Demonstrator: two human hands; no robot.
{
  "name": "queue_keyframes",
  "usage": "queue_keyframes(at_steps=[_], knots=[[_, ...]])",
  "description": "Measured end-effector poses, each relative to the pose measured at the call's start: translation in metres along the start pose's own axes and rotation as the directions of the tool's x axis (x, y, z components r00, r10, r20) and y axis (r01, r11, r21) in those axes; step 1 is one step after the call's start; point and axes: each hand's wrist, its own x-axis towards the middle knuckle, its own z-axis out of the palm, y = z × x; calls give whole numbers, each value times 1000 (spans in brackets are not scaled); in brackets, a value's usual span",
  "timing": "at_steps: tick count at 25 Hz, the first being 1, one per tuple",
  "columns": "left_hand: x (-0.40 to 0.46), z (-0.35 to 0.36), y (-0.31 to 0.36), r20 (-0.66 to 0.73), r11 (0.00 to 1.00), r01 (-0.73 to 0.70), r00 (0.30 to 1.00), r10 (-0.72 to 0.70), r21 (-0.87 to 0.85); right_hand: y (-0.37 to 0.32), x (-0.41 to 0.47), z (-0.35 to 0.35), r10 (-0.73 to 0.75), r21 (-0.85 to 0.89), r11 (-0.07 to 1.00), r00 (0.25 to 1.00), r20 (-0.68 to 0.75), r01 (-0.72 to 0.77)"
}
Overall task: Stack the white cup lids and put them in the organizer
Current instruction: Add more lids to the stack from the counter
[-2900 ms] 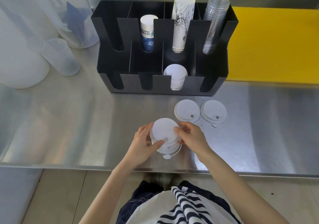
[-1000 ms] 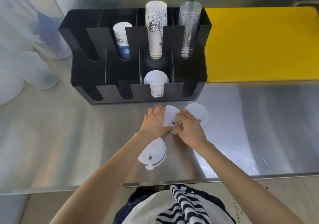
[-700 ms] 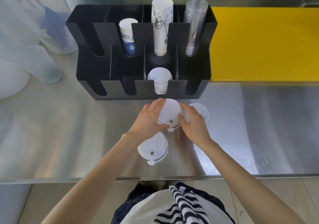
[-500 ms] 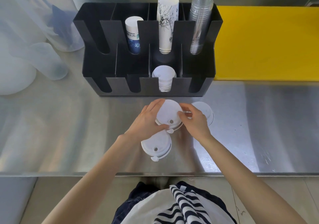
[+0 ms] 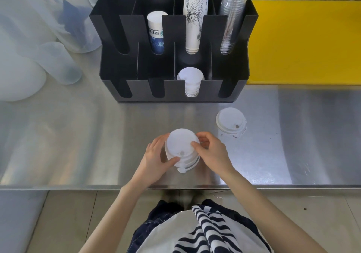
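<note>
A short stack of white cup lids sits near the counter's front edge, a small tab poking out at its bottom. My left hand grips its left side and my right hand grips its right side, thumb on the top lid. One more white lid lies flat on the steel counter, to the right and farther back. The black organizer stands behind, with a stack of white lids in its front row, third slot from the left.
The organizer's back row holds a blue-and-white cup stack, a printed paper cup stack and clear plastic cups. A yellow board lies at the right. Translucent plastic containers stand at the left.
Both hands brought the lid picked up near the organizer back toward me and onto the lid stack at the front edge. One lid stays on the counter at the right.
</note>
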Motion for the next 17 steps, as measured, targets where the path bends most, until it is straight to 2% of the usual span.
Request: queue_keyframes(at_steps=[3, 8, 17], knots=[[-7, 9, -4, -13, 999, 12, 1000, -11, 39, 4, -5, 3, -7, -64, 998, 1000, -1, 6], [-13, 16, -6, 1, 999, 46, 999, -46, 9, 9, -8, 6, -35, -117, 992, 999, 12, 36], [-5, 14, -7, 59, 980, 31, 997, -43, 194, 13, -5, 8, -31, -124, 992, 999, 11, 32]])
